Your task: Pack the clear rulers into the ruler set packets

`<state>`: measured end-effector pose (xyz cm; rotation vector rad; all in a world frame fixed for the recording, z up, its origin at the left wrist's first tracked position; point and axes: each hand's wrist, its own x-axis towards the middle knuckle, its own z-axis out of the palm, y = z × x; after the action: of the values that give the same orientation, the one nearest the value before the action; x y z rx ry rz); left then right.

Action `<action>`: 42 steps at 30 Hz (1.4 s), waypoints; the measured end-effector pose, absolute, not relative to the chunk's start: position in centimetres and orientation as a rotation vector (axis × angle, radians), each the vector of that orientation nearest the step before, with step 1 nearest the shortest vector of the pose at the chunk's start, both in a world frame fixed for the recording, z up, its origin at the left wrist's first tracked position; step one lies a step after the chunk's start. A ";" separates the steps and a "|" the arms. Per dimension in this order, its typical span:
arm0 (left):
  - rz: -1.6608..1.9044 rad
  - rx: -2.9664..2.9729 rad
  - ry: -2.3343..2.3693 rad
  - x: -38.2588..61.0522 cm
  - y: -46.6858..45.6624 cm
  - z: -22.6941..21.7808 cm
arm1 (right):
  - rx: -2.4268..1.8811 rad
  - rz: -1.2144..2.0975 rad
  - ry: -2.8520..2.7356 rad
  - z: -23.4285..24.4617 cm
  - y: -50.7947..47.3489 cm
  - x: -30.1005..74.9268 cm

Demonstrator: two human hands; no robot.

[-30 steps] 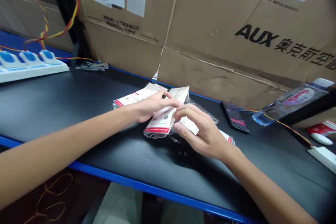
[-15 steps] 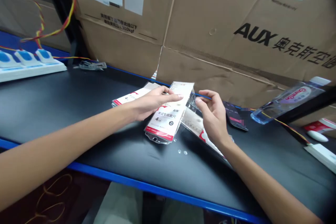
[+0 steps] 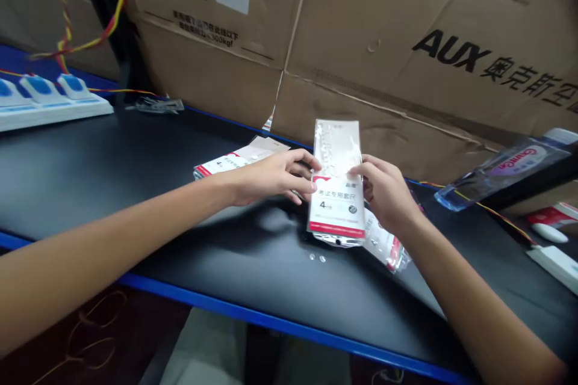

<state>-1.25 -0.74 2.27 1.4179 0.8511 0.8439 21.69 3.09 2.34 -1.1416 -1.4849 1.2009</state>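
Note:
A plastic-sleeved exam ruler set (image 3: 336,192) with a white card and red stripe stands nearly upright in the middle of the view, its lower end close to the black tabletop. My left hand (image 3: 275,177) is shut on its left edge, and my right hand (image 3: 383,195) grips its right edge. Another ruler packet (image 3: 237,162) lies on the table just behind my left hand. A third packet (image 3: 386,246) lies beneath my right hand, partly hidden by the held one. Two small clear dots (image 3: 316,258) sit on the tabletop below the held packet.
The black table (image 3: 135,192) has a blue front edge. Cardboard boxes marked AUX (image 3: 361,42) stand along its back. A white power strip with blue switches (image 3: 45,102) sits far left; a plastic water bottle (image 3: 501,171) lies right, with wires and a white mouse (image 3: 548,233) beyond.
The held packet has risen from a tilted pose to nearly upright. My right hand has moved from beside it to grip its right edge. The view has shifted slightly.

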 end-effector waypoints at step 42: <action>0.434 1.884 2.148 -10.0 4.9 2.3 | -1.312 0.363 -1.789 1.1 5.9 25.7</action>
<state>-9.99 4.89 2.28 1.8844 2.1477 0.4335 25.74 5.91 1.15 -1.3120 -1.7889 0.3627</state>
